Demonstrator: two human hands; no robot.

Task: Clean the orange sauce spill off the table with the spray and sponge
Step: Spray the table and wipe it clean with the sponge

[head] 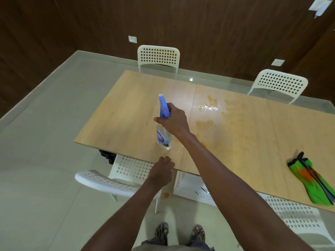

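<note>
A clear spray bottle with a blue trigger head stands upright on the light wooden table near its front left edge. My right hand grips its neck just below the head. My left hand rests on the table's front edge, fingers loosely curled, holding nothing. The orange sauce spill spreads over the table's middle, with a wet shiny patch at the far side and faint smears toward the front. A green cleaning cloth stained orange lies at the right front of the table. I see no sponge.
White perforated chairs stand around the table: two at the far side, one at the front left, one at the front right. A small orange drip marks the floor under the front edge. My sandalled feet stand below.
</note>
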